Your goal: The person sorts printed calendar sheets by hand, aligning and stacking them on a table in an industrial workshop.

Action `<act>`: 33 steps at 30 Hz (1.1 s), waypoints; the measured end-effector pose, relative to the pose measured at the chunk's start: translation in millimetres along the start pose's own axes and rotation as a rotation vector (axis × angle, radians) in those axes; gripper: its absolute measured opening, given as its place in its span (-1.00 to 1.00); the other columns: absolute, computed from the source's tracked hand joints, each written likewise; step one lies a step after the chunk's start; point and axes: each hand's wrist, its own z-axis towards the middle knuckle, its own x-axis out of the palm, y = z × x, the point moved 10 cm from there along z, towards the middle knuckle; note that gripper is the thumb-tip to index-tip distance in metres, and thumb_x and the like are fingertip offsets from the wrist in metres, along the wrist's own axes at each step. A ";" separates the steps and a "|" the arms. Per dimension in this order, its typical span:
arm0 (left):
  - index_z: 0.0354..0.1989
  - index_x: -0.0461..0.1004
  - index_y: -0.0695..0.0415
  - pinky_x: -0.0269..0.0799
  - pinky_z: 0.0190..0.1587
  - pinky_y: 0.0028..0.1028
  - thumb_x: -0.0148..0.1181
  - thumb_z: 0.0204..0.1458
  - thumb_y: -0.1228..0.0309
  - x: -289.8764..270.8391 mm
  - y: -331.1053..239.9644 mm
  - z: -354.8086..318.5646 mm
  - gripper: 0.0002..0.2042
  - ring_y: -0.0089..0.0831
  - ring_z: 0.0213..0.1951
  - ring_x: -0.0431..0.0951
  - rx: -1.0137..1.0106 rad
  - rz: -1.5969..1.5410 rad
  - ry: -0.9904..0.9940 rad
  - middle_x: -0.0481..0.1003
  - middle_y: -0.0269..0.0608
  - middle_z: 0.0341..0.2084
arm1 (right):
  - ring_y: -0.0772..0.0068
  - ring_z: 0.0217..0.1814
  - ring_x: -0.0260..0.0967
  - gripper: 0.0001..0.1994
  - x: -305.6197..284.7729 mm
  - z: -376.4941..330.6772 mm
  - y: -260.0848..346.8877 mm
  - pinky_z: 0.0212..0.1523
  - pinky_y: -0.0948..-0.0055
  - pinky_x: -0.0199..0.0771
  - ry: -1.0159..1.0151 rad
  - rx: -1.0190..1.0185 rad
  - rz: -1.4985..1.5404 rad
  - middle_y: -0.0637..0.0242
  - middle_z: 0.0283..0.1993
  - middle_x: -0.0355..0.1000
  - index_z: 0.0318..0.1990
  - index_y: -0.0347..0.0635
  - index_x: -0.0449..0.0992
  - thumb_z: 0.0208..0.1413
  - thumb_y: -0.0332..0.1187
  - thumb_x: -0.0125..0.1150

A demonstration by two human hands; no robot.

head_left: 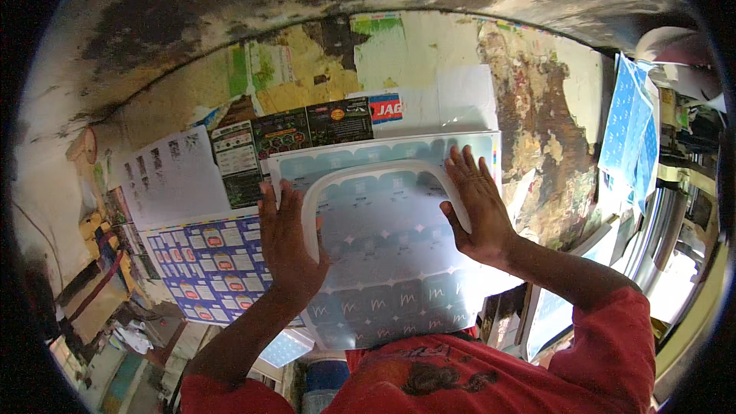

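A stack of glossy printed sheets [383, 261] with pale blue and dark blue label patterns lies in front of me, its top sheet curling up in a white arc. My left hand [287, 241] presses flat on the stack's left side, fingers pointing away. My right hand [477, 207] lies flat on the right side, fingers spread over the curled sheet's edge. Both hands rest on the paper with palms down; neither closes around anything.
Blue-and-white label sheets [211, 264] lie to the left, white and dark printed sheets [253, 153] behind them. The stained, peeling work surface [537, 123] extends right. More blue sheets [629, 123] hang at far right beside machinery [682, 207]. Clutter sits at lower left.
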 end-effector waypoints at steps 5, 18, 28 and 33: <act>0.14 0.32 0.36 0.06 0.35 0.07 0.25 0.08 0.48 7.5 16.7 11.8 -0.54 0.17 0.38 0.12 0.066 0.073 -0.067 0.29 0.33 0.21 | -0.24 0.58 -0.29 -0.32 0.5 7.9 -23.7 0.51 -0.16 -0.28 -0.141 -0.040 -0.081 -0.22 0.51 -0.15 0.35 -0.39 0.11 0.06 -0.46 0.20; 0.08 0.39 0.30 0.43 0.01 -0.27 0.23 0.15 0.09 58.4 117.2 -254.7 -0.49 -0.13 -0.09 0.55 -0.657 -0.619 0.237 0.55 -0.02 -0.22 | -0.08 0.05 0.46 -0.51 99.3 -193.4 -42.7 0.09 0.11 0.43 0.135 0.515 0.568 -0.10 -0.06 0.49 0.02 -0.43 0.39 0.15 -0.16 0.31; -0.14 0.53 0.27 0.45 -0.29 -0.29 0.26 0.09 0.24 -102.8 367.7 -322.4 -0.67 -0.30 -0.39 0.54 -0.890 -0.260 0.264 0.54 -0.13 -0.45 | -0.18 0.03 0.48 -0.39 226.4 -27.1 198.3 0.05 0.07 0.49 0.113 0.166 0.572 -0.20 -0.05 0.49 -0.01 -0.41 0.41 -0.02 -0.03 0.38; 0.01 0.48 0.30 0.45 -0.19 -0.18 0.30 0.07 0.25 -125.2 517.9 -338.3 -0.58 -0.16 -0.22 0.53 -0.942 -0.391 0.058 0.51 0.02 -0.21 | -0.15 -0.02 0.49 -0.45 245.7 9.0 262.2 0.02 0.06 0.49 0.081 0.067 0.439 -0.18 -0.09 0.49 0.01 -0.43 0.40 0.01 -0.15 0.36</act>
